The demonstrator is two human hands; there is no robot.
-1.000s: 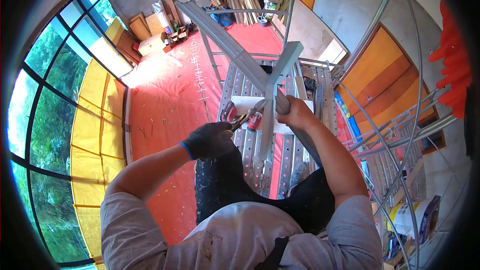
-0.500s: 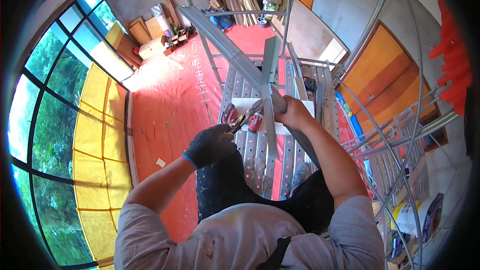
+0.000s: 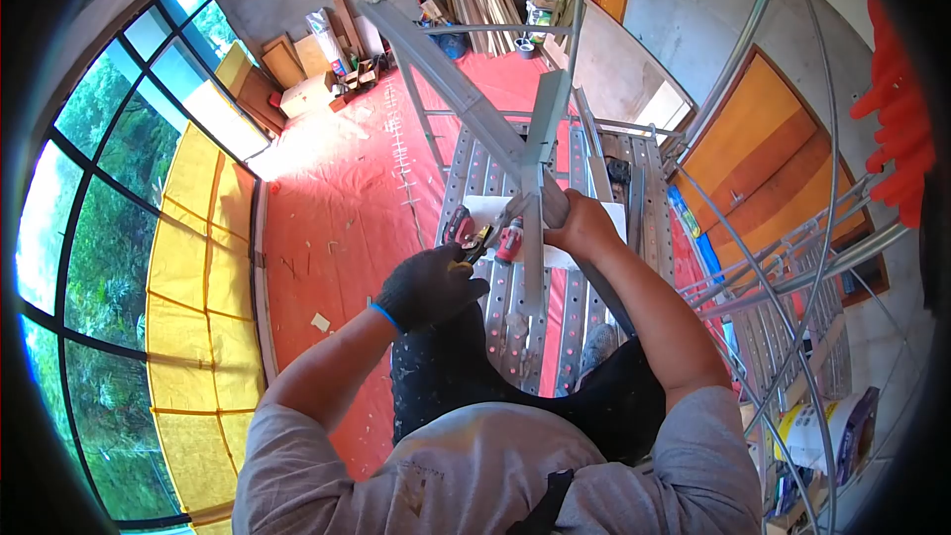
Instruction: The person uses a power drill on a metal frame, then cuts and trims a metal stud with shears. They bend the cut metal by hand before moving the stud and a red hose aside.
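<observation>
My left hand (image 3: 431, 287), in a black glove with a blue cuff, is closed on the handles of metal snips (image 3: 480, 242) with yellow and black grips. The snips' jaws point at the bent metal channel (image 3: 533, 193), beside its joint. My bare right hand (image 3: 584, 226) is wrapped round the channel at its right side. One long arm of the channel runs up to the upper left, a shorter flap stands upward, and another piece hangs down. Red power tools (image 3: 509, 241) lie on a white board (image 3: 609, 215) under the channel.
I am above a perforated metal platform (image 3: 495, 302) with scaffold tubes (image 3: 579, 30) around it. Red sheeting (image 3: 327, 238) covers the floor. Wooden strips (image 3: 485, 0) lean on the back wall. An orange glove (image 3: 897, 109) hangs at the right, near loose cables.
My left hand and the snips have shifted slightly down and right. The channel has turned a little, and its hanging piece now points more nearly straight down. My right hand keeps its hold.
</observation>
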